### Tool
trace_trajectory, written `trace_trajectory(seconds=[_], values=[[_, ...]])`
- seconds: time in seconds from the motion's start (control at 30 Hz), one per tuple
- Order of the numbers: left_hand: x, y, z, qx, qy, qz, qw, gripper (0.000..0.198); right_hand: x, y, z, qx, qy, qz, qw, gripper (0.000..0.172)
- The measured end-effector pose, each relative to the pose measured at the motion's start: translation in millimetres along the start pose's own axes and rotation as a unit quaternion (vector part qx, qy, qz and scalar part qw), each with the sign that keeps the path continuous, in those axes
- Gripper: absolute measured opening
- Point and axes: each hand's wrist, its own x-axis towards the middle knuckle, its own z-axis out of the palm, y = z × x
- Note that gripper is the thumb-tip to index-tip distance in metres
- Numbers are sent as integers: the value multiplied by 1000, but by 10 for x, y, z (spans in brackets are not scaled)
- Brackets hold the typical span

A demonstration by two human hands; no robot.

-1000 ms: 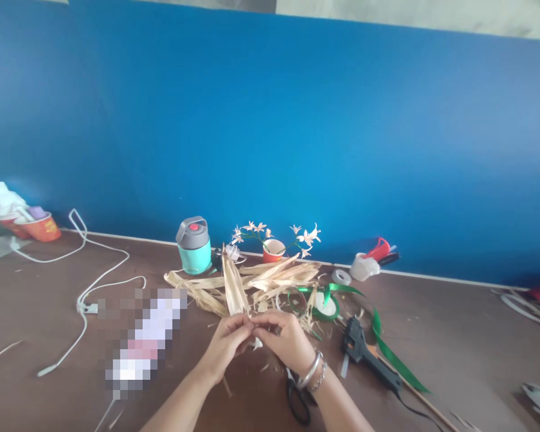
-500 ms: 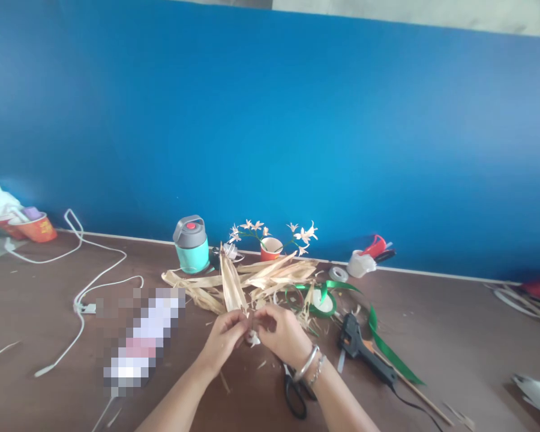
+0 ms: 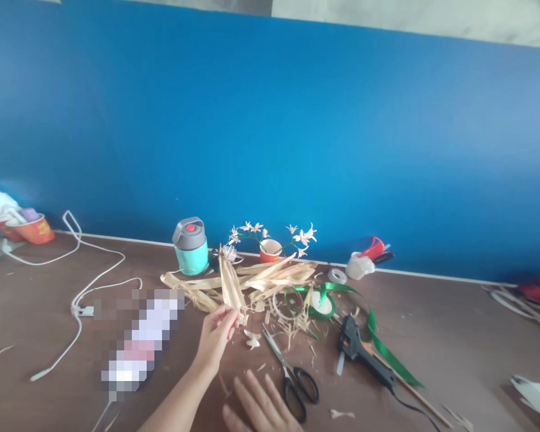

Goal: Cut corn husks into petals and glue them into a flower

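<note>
My left hand (image 3: 216,337) is pinched on the near end of a dried corn husk (image 3: 231,284) that lies among a pile of husks (image 3: 270,277) on the brown table (image 3: 454,336). My right hand (image 3: 260,410) rests near the bottom edge, fingers stretched out and apart, holding nothing. Black-handled scissors (image 3: 291,370) lie just right of it. A small pale husk flower (image 3: 252,339) sits on the table between the hands and the pile.
A black glue gun (image 3: 362,352), a green ribbon roll (image 3: 320,300) with its trailing ribbon (image 3: 389,355), a teal flask (image 3: 190,246), a red cup of husk flowers (image 3: 270,247) and a tape roll (image 3: 338,275) lie behind. White cables (image 3: 90,282) run at the left.
My right hand let go of the husk piece and dropped back toward me, opening flat. The small flower now lies on the table, and the scissors are uncovered. My left hand stays on the husk.
</note>
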Motion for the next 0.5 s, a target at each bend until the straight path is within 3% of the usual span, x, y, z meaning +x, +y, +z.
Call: trace_trajectory(seconds=[0.07, 0.2, 0.27, 0.37, 0.5], values=[[-4, -2, 2, 5, 0, 3, 1000, 32, 192, 111, -272, -39, -7, 17, 999, 60], [-11, -16, 4, 16, -6, 11, 1000, 33, 616, 363, -685, -99, -21, 93, 990, 80], [-13, -25, 5, 16, -16, 16, 1000, 33, 753, 475, -724, -131, 5, 127, 983, 78], [-11, -33, 12, 22, -29, 17, 999, 32, 861, 567, -710, -133, 50, 153, 978, 62], [-11, -47, 27, 29, -52, 12, 998, 30, 906, 515, -763, -43, 70, 145, 986, 44]])
